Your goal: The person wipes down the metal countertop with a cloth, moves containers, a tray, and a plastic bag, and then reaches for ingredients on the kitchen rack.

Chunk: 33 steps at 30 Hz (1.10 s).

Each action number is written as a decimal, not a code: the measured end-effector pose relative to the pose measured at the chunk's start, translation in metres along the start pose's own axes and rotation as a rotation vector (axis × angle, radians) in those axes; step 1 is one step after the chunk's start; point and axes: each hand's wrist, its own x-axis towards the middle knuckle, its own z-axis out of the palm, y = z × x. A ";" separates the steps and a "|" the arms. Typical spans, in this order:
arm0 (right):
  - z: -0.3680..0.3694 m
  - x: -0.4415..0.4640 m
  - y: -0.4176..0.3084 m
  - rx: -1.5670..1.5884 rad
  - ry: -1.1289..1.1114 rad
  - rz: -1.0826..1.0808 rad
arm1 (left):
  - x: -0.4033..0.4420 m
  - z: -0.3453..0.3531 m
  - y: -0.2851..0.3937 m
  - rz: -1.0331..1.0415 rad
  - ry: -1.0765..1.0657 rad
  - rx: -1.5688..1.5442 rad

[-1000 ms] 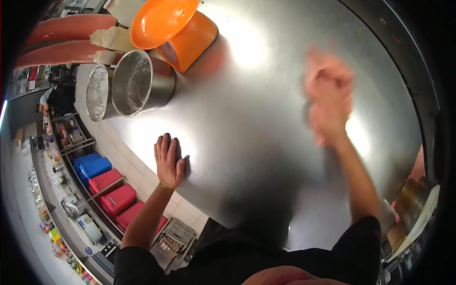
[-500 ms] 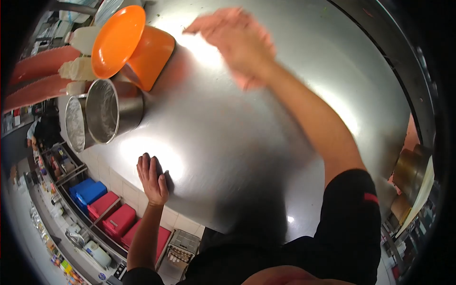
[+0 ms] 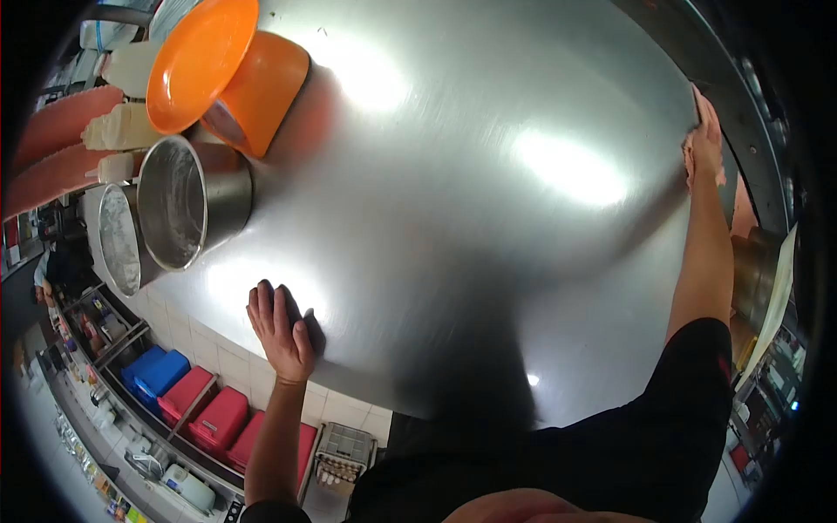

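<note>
My left hand [image 3: 281, 336] lies flat near the front left edge of the steel table [image 3: 418, 218], fingers stretched out and nothing in it. At the table's right edge, my right hand [image 3: 708, 155] grips a pink cloth [image 3: 708, 113], which shows above and around the fingers. Part of the cloth is hidden under that hand. My right arm is stretched far out to the side.
An orange kitchen scale [image 3: 270, 83] with a round orange pan [image 3: 200, 65] stands at the back left. Two steel pots [image 3: 228, 196] [image 3: 120, 240] and pale squeeze bottles [image 3: 122, 126] are beside it. Blue bins [image 3: 161, 373] and red bins [image 3: 218, 417] sit under a far counter.
My right hand has swept the pink cloth from the back middle of the table to its right edge. My left hand stays flat in about the same place.
</note>
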 end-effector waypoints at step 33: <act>-0.071 -0.491 0.005 0.261 0.250 0.208 | -0.005 0.016 -0.010 0.132 0.058 0.083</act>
